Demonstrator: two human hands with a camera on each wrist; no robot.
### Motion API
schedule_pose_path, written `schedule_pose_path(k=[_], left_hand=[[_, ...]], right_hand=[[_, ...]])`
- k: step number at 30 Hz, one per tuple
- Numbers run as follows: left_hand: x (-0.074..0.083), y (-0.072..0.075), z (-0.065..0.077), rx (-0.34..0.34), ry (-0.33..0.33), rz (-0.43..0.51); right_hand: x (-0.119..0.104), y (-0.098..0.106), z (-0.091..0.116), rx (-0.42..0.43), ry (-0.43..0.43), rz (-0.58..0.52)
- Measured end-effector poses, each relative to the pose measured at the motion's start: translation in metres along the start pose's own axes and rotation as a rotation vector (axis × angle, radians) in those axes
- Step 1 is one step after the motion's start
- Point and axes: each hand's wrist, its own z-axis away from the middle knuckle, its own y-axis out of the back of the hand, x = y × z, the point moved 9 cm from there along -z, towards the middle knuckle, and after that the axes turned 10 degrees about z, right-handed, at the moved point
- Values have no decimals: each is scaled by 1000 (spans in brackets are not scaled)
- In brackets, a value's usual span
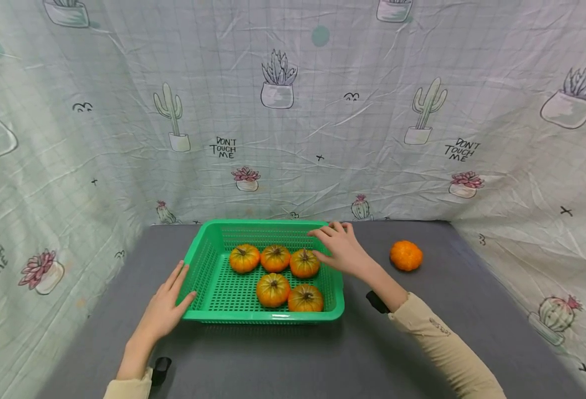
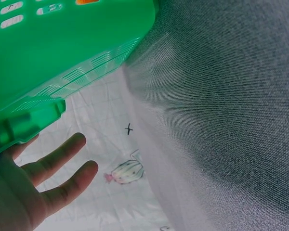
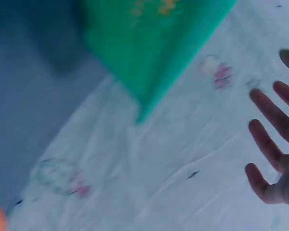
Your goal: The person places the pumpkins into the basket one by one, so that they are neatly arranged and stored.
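Observation:
A green plastic basket with perforated walls sits on the grey table. Inside it are several small orange-and-green pumpkins; one pumpkin is near the front and another pumpkin lies by the right wall. My left hand rests against the basket's left rim with fingers extended, and in the left wrist view its spread fingers show beside the green wall. Over the basket's right side, my right hand is raised with spread fingers and holds nothing. The right wrist view shows those fingers apart from the basket.
A brighter orange pumpkin lies on the table to the right of the basket, beyond my right forearm. A pale cloth printed with cacti hangs behind the table and along both sides.

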Motion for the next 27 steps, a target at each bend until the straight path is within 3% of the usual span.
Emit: schedule_pose_path(k=[7,16,20,27], left_hand=[[0,-1,0,3,-1,-8],[-2,-1,1,19,-4,4],[-2,-1,1,16,0,7],[-2,-1,0,14,-1,11]], right_hand=[[54,-13,50,142,-111,4],[104,-38,92,185,-151,64],[121,-48,103,160,-174,122],[144,-65,116,43,-222,179]])
